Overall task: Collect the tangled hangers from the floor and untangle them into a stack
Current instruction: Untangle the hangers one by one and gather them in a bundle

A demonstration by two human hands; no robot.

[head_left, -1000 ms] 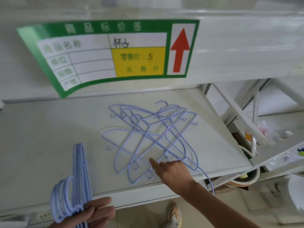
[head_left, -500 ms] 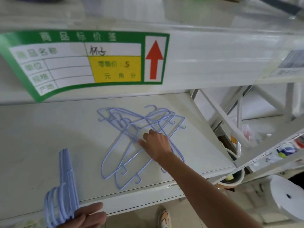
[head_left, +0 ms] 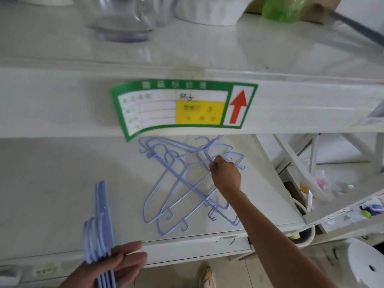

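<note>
Right hand (head_left: 226,175) has moved from near edge of tangled hangers (head_left: 187,179) to far side of pile; one wire now pinched at fingertips, so next hanger looks about to be freed. Pile lies flat on shelf (head_left: 62,183), spreading below and left of those fingers. Left hand (head_left: 108,269) curls fingers round gathered hanger stack (head_left: 99,225), hooks above fingers.

Both hands (head_left: 225,175) (head_left: 112,267) with fingers curled
</note>
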